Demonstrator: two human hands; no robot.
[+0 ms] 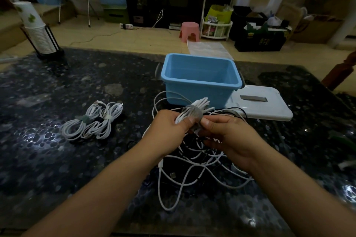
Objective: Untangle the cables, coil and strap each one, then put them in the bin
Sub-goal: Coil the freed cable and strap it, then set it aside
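1. The person's left hand point(169, 127) has its fingers curled round a coiled bundle of white cable point(194, 109) and holds it above the dark pebble-patterned tabletop point(57, 159), while the right hand point(227, 136) pinches a translucent grey strap point(192, 114) against the middle of the coil; both hands are closed on what they hold
2. The step in hand looks like strapping: the band already lies round the coil's waist, though whether it is fastened cannot be told
3. Well to the left of the grip lie strapped coils of white cable point(92, 123), side by side and touching, each cinched with a small band; how many there are is hard to tell
4. Directly below and around the grip sprawls a loose tangle of white and black cables point(192, 167), with a plug visible among the loops, so untangling is far from finished
5. Just beyond the grip stands the open light-blue plastic bin point(200, 81), with nothing seen inside; its white lid point(269, 106) lies to the right of the grip
6. By this judgement the task is partway along: some coils are strapped, none binned
7. The held cable is thin, smooth and springy, its loops fanning out on either side of the strap
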